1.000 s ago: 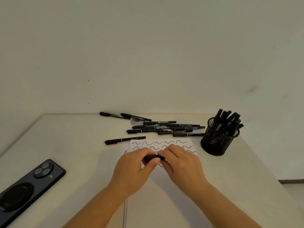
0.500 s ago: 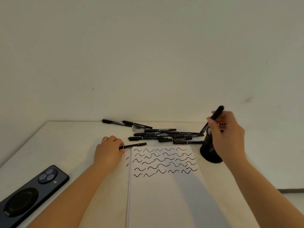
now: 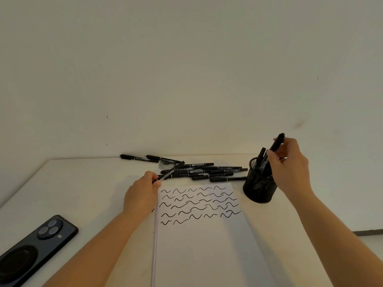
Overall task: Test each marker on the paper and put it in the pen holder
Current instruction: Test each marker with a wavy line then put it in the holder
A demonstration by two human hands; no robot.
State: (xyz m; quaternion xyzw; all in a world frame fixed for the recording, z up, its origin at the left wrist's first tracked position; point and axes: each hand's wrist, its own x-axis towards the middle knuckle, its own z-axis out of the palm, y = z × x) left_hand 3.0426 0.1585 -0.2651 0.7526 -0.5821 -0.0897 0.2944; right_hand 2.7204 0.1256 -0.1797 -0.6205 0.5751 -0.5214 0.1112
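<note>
My right hand [image 3: 290, 168] grips a black marker [image 3: 276, 144] upright over the black mesh pen holder [image 3: 253, 189], its lower end inside the rim among several other markers. My left hand [image 3: 142, 195] pinches another black marker [image 3: 172, 172] by one end, tilted up off the table toward the pile. The white paper [image 3: 203, 245] lies in the middle, with rows of black squiggles [image 3: 199, 204] across its top part. A pile of several black markers [image 3: 207, 171] lies behind the paper.
A dark phone [image 3: 31, 249] lies face down at the table's left front. A small clear round thing [image 3: 164, 165] sits under the pile's left end. Two markers [image 3: 143, 158] lie near the wall. The table edge runs close behind the holder on the right.
My left hand has lifted the marker off the table at the paper's top-left corner. My right hand stays over the holder with its marker, now a little lower.
</note>
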